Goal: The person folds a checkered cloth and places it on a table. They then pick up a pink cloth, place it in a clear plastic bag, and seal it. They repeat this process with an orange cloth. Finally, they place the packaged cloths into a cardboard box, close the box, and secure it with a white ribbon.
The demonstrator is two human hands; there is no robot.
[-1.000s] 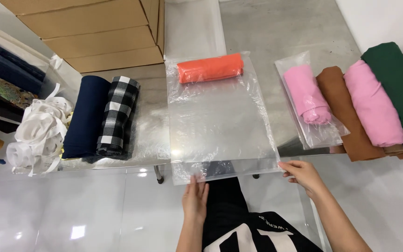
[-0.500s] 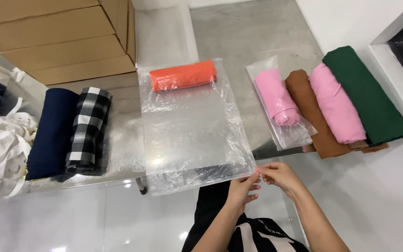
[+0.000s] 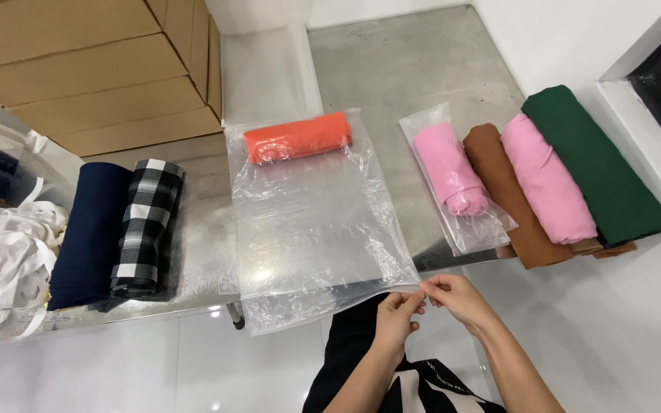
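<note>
Fingers of left hand (image 3: 396,315) and right hand (image 3: 455,297) pinch the lower right corner of the clear plastic bag (image 3: 311,229) at centre frame. Bag lies flat on the counter (image 3: 392,84), orange fabric roll (image 3: 297,138) inside its upper end.

Both hands' (image 3: 431,304) fingertip grip on clear bag's (image 3: 311,229) near right corner.
</note>
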